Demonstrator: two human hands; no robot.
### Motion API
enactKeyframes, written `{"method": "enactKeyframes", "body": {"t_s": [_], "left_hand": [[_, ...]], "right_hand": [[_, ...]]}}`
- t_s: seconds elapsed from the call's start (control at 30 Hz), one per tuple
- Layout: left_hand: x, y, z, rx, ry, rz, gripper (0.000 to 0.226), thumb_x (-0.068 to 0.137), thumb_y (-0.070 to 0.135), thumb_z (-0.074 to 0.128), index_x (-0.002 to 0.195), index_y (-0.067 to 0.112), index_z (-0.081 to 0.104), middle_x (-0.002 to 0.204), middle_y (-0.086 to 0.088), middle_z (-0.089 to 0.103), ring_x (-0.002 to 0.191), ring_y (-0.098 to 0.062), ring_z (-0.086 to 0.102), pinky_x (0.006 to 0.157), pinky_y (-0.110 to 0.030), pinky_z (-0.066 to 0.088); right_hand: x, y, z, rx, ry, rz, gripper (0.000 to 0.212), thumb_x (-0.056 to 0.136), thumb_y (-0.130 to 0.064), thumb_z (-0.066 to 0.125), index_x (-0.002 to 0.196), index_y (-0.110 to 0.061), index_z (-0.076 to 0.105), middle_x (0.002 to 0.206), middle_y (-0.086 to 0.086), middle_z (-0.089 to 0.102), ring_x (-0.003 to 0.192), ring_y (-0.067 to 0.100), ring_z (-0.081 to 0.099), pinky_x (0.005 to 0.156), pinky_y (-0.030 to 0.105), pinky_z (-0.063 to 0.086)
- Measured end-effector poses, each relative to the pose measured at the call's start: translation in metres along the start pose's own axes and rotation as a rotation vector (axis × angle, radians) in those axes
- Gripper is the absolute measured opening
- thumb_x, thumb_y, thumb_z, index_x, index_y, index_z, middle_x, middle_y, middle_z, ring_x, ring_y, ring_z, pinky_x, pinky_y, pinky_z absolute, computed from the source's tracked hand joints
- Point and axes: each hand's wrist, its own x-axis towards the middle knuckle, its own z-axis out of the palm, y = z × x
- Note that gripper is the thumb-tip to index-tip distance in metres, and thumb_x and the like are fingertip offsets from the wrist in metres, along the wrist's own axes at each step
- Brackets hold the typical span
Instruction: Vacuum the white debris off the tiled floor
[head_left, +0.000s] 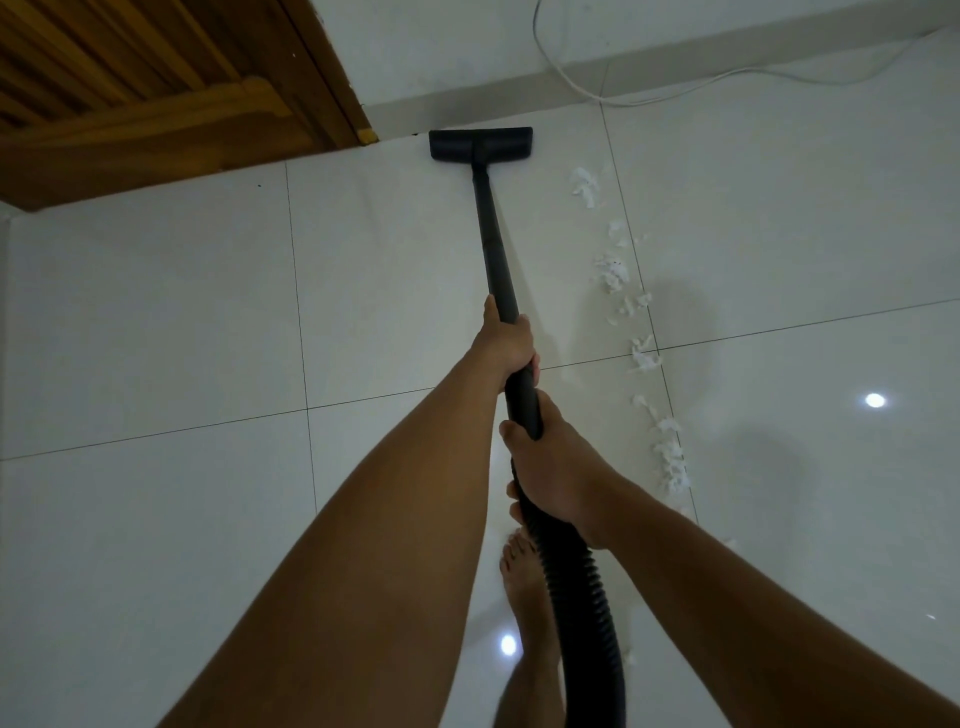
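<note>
Seemingly nozzle (480, 144) against skirting (467, 111), debris (613, 273) beside wand (491, 234)

1 head-worn view, angled down, over tiled floor (156, 322)

Home room: glossy tiled floor (156, 322), wooden door (130, 78).

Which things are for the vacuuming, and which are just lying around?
For the job: black vacuum floor head; black rigid wand, gripped by left hand and right hand; black ribbed hose; white torn scraps of debris; glossy white tiled floor.
Just there: brown slatted wooden door; thin white cable by the wall.
</note>
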Motion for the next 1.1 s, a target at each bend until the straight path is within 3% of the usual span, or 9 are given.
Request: {"method": "enactKeyframes", "body": {"t_s": [0.17, 0.37, 0.5, 0.6, 0.77, 1.0, 1.07, 1.1], "left_hand": [[-0.001, -0.008, 0.000, 0.044, 0.001, 0.010, 0.066, 0.112, 0.033, 0.036, 0.161, 0.047, -0.006, 0.077, -0.009, 0.056, 0.054, -0.016, 0.054, 0.047, -0.028, 0.051], [-0.013, -0.024, 0.006, 0.065, -0.005, 0.001, 0.061, 0.111, 0.032, 0.034, 0.161, 0.045, 0.000, 0.075, -0.009, 0.056, 0.051, -0.017, 0.055, 0.045, -0.027, 0.050], [-0.031, -0.038, 0.013, 0.061, -0.018, -0.009, 0.061, 0.111, 0.031, 0.035, 0.160, 0.044, 0.002, 0.065, -0.009, 0.056, 0.050, -0.019, 0.055, 0.061, -0.033, 0.055], [-0.052, -0.055, 0.020, 0.022, -0.014, -0.044, 0.065, 0.111, 0.031, 0.038, 0.160, 0.049, 0.000, 0.066, -0.009, 0.055, 0.050, -0.018, 0.054, 0.064, -0.037, 0.057], [-0.098, -0.098, 0.040, 0.005, -0.027, -0.056, 0.064, 0.111, 0.029, 0.037, 0.161, 0.046, 0.000, 0.062, -0.009, 0.055, 0.047, -0.018, 0.053, 0.058, -0.035, 0.055], [-0.164, -0.173, 0.073, -0.001, -0.037, -0.107, 0.058, 0.110, 0.029, 0.037, 0.159, 0.042, 0.010, 0.047, -0.005, 0.054, 0.045, -0.018, 0.052, 0.077, -0.042, 0.058], [-0.183, -0.192, 0.083, 0.019, -0.052, -0.105, 0.056, 0.110, 0.028, 0.035, 0.159, 0.039, 0.010, 0.049, -0.007, 0.055, 0.044, -0.019, 0.053, 0.076, -0.043, 0.059], [-0.193, -0.202, 0.089, 0.013, -0.052, -0.103, 0.056, 0.110, 0.027, 0.034, 0.159, 0.038, 0.009, 0.052, -0.008, 0.054, 0.044, -0.019, 0.052, 0.070, -0.041, 0.059]], "right_hand": [[-0.004, 0.006, 0.002, -0.030, -0.001, -0.007, 0.043, 0.109, -0.032, 0.042, 0.150, -0.040, 0.032, 0.087, 0.011, 0.059, 0.060, 0.018, 0.062, 0.062, 0.037, 0.062], [-0.018, 0.021, 0.002, -0.079, -0.002, -0.015, 0.045, 0.110, -0.033, 0.041, 0.153, -0.040, 0.028, 0.087, 0.010, 0.059, 0.059, 0.016, 0.062, 0.050, 0.027, 0.055], [-0.038, 0.036, 0.001, -0.128, 0.002, -0.027, 0.047, 0.110, -0.030, 0.040, 0.155, -0.035, 0.027, 0.081, 0.009, 0.059, 0.043, 0.008, 0.056, 0.043, 0.020, 0.048], [-0.060, 0.051, 0.001, -0.200, 0.017, -0.031, 0.051, 0.111, -0.030, 0.039, 0.159, -0.031, 0.022, 0.083, 0.009, 0.060, 0.041, 0.004, 0.053, 0.037, 0.014, 0.042], [-0.101, 0.098, 0.002, -0.223, -0.001, -0.006, 0.051, 0.111, -0.031, 0.040, 0.158, -0.033, 0.020, 0.094, 0.012, 0.068, 0.052, 0.011, 0.061, 0.043, 0.018, 0.049], [-0.170, 0.172, -0.005, -0.153, -0.062, 0.038, 0.053, 0.109, -0.026, 0.041, 0.157, -0.034, 0.020, 0.086, 0.013, 0.062, 0.051, 0.016, 0.057, 0.043, 0.023, 0.050], [-0.183, 0.198, -0.006, -0.203, -0.063, 0.018, 0.054, 0.107, -0.024, 0.040, 0.157, -0.032, 0.021, 0.083, 0.009, 0.061, 0.056, 0.017, 0.059, 0.056, 0.032, 0.058], [-0.190, 0.210, -0.006, -0.234, -0.053, 0.006, 0.055, 0.107, -0.025, 0.041, 0.158, -0.030, 0.021, 0.084, 0.007, 0.061, 0.063, 0.018, 0.061, 0.070, 0.038, 0.063]]}}
